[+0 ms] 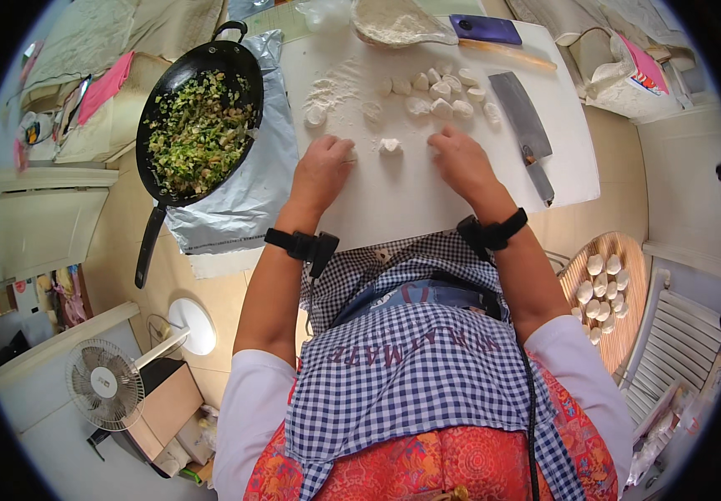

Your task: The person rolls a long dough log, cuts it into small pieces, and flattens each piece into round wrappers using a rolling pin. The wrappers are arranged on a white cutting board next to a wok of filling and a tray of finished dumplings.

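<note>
My left hand (324, 170) rests on the white work board (392, 206), fingers curled; a pale bit shows at its fingertips, too small to name. My right hand (462, 161) is across from it, its fingers bent inward and their tips partly hidden. Between the two lies a small floured dough lump (390, 146), touched by neither. Beyond my right hand, several dough pieces (441, 91) sit in a loose cluster. A flattened dough piece (372, 112) and another dough piece (315, 117) lie beyond my left hand, close to scattered flour (330, 94).
At left, a black wok (147, 156) of chopped vegetable filling (201, 138) stands on a silvery plastic sheet (229, 216). A cleaver (522, 116), rolling pin (511, 54), purple phone (484, 29) and flour bowl (398, 25) line the far and right sides. Several dumplings (600, 285) cover a ribbed tray (627, 250).
</note>
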Available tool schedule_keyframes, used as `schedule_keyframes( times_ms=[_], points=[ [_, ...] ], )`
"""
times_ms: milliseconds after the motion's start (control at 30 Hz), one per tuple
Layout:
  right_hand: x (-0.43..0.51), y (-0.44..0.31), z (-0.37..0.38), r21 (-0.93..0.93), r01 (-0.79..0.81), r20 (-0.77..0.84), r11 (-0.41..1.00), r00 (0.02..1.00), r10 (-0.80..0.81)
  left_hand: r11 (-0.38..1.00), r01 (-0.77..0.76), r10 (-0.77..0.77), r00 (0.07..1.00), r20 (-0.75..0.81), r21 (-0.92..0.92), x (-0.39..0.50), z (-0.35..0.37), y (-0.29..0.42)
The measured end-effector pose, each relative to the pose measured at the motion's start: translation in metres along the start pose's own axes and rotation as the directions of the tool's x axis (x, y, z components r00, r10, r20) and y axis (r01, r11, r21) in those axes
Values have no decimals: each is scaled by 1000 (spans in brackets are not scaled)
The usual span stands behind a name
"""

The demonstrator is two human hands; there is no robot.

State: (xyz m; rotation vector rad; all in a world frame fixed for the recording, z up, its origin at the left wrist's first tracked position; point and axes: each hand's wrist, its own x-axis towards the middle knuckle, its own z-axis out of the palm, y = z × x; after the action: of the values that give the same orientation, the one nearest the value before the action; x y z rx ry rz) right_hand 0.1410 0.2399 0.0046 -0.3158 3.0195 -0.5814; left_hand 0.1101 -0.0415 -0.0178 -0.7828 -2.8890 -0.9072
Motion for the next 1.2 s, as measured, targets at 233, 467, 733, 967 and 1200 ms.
schedule_keyframes(
  times_ms=[233,467,733,967,1200],
  points=[
    [-27,8,4,131,195,-412,972,902,-126,986,-86,92,995,-41,144,-35,-1,7],
    [-46,10,41,-142,150,-80,978,984,-162,940,-154,109,981,160,306,-40,15,7],
    [-44,7,36,-71,101,-10,992,995,-102,989,-50,14,968,250,137,-34,3,7],
    [-25,19,24,99,80,-259,992,964,-52,938,-245,255,967,-10,246,-7,-2,-12],
    [23,-23,21,137,291,-380,947,898,-221,984,-165,173,972,-158,65,75,19,5]
  ],
)
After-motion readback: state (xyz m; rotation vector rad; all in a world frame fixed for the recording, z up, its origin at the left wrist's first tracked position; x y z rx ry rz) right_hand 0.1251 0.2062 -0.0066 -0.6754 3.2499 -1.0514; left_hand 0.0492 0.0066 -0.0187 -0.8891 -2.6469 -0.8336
